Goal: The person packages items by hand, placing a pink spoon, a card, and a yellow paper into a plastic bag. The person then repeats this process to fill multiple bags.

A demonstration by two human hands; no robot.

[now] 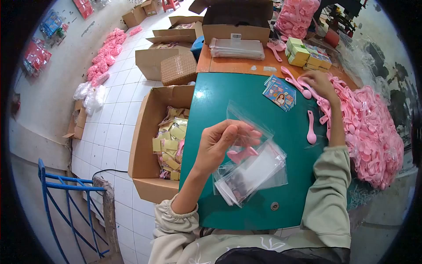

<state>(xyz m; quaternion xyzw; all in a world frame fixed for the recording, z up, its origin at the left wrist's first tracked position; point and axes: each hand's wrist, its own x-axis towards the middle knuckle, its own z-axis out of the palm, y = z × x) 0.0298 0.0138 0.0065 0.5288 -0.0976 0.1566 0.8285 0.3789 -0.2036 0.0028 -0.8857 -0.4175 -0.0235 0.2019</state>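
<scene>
A transparent plastic bag [252, 121] is pinched between the thumb and fingers of the left hand [222, 137], raised above the green tabletop [220, 97]. A pink plastic piece [241, 154] is seen just below these fingers; whether it is held inside the bag cannot be told. Beneath, a fanned stack of clear plastic bags [259, 169] is laid on the green surface.

The right hand [320, 83] is held with bent fingers over pink plastic spoons [303, 90] at the far right of the tabletop; whether one is gripped cannot be told. Blue printed cards [280, 93] are spread just left of these spoons, and a single pink spoon [311, 130] is laid nearer the wearer. The right side is taken up by a large heap of wrapped pink spoons [371, 132].

To the left of the tabletop, small packets with pale yellow cards [169, 145] are contained in an open cardboard box [141, 136]. Yellow-green bundles [299, 52] are stacked on the orange wooden surface [239, 66] beyond.
</scene>
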